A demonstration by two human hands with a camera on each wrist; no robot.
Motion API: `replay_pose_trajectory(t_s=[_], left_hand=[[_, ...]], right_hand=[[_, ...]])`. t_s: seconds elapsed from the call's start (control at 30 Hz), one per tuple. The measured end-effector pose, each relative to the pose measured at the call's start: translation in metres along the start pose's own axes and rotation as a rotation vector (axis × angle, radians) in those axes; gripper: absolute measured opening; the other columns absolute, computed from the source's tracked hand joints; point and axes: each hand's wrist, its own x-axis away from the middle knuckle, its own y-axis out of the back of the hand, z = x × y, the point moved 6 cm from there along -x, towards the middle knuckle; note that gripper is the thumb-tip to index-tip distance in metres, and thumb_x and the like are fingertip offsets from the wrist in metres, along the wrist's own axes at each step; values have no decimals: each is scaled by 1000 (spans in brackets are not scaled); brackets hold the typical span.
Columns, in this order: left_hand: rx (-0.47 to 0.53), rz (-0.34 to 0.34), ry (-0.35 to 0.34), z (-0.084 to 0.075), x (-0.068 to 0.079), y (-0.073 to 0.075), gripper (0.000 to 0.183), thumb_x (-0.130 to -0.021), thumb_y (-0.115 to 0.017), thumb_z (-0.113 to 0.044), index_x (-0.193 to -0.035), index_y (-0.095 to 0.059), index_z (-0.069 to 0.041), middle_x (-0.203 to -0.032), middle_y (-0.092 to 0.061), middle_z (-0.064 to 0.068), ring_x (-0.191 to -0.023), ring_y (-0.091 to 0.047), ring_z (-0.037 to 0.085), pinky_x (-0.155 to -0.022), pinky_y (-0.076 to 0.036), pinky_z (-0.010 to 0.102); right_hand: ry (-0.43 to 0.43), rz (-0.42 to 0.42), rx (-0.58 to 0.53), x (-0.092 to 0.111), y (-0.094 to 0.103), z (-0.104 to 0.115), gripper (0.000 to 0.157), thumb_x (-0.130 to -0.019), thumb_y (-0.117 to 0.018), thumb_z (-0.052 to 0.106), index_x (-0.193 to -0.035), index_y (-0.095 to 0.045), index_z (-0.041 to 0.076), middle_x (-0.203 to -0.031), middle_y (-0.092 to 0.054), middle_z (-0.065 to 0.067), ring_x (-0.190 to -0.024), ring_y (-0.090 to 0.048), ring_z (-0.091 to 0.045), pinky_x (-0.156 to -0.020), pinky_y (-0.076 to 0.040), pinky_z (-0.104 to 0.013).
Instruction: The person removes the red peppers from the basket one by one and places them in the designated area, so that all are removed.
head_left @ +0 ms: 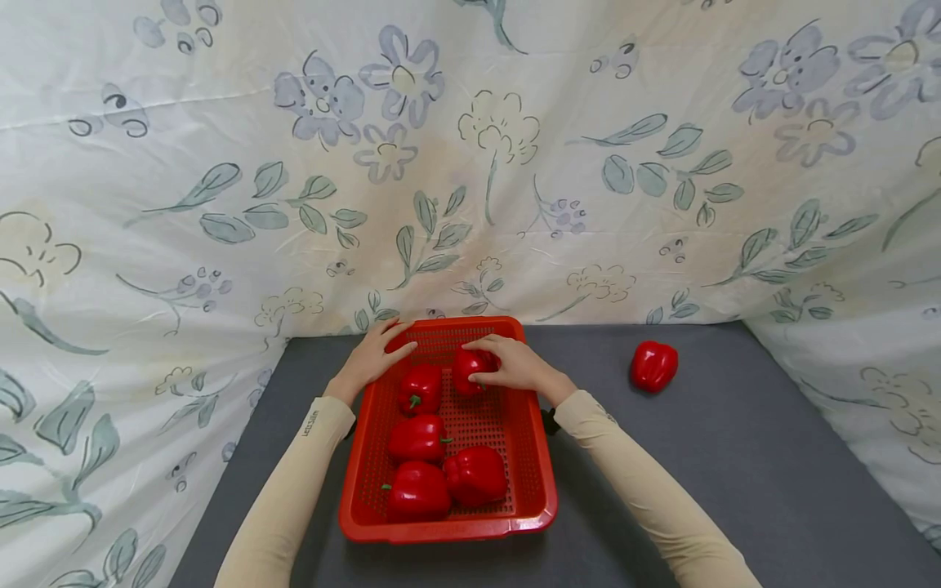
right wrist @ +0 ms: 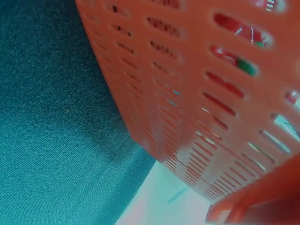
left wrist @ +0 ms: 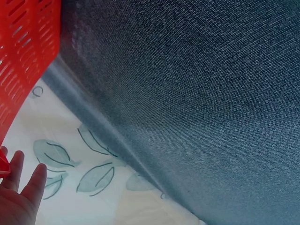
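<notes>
A red plastic basket [head_left: 448, 529] with slotted walls stands on the dark grey table. My right hand [head_left: 515, 365] holds a red bell pepper [head_left: 467, 359] inside it, at the far right, thumb and fingers around the pepper. Several other red bell peppers lie in the basket, among them one near the left wall [head_left: 421, 389] and one at the near right [head_left: 476, 475]. At the far left corner my left hand [head_left: 371, 359] rests on the rim, thumb over the inside; in the left wrist view its fingers [left wrist: 33, 185] look straight. The right wrist view shows only the basket's outer wall [right wrist: 187, 112], hiding the hand.
Another red bell pepper [head_left: 653, 366] lies on the table [head_left: 706, 465] to the right of the basket. A pale cloth [head_left: 500, 237] with printed flowers and leaves hangs behind the table and along both sides.
</notes>
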Motion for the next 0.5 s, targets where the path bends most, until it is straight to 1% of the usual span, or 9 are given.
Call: replay_pose_trajectory(t_s=[0.17, 0.27, 0.4, 0.5], left_hand=[[-2, 3, -3, 0, 0, 1, 66, -88, -45, -60, -143, -38, -25, -152, -24, 5, -138, -22, 30, -105, -24, 61], [-7, 1, -4, -1, 0, 1, 65, -88, -45, -60, -143, -37, -26, -152, -24, 6, -138, -22, 30, -106, -24, 60], [-15, 0, -2, -1, 0, 1, 64, -88, -45, -59, -143, -37, -27, -152, -24, 7, -138, -23, 31, -105, -24, 61], [-15, -2, -3, -2, 1, 1, 63, -89, -45, -59, -143, -37, -28, -152, -24, 7, -138, -23, 31, -105, -24, 61]], right_hand=[[19, -38, -72, 2, 6, 0, 57, -81, -68, 44, -132, -53, 23, -128, -54, -2, -109, -55, -16, -85, -52, -34], [18, -60, -111, 4, 10, 0, 58, -81, -68, 43, -133, -52, 24, -129, -53, -2, -109, -54, -16, -86, -52, -35], [6, -86, -155, 6, 17, 1, 59, -80, -70, 41, -133, -51, 24, -130, -51, -3, -111, -52, -18, -89, -50, -40], [-2, -102, -177, 8, 20, 1, 59, -80, -71, 40, -134, -50, 25, -131, -50, -3, -110, -51, -18, -86, -52, -39]])
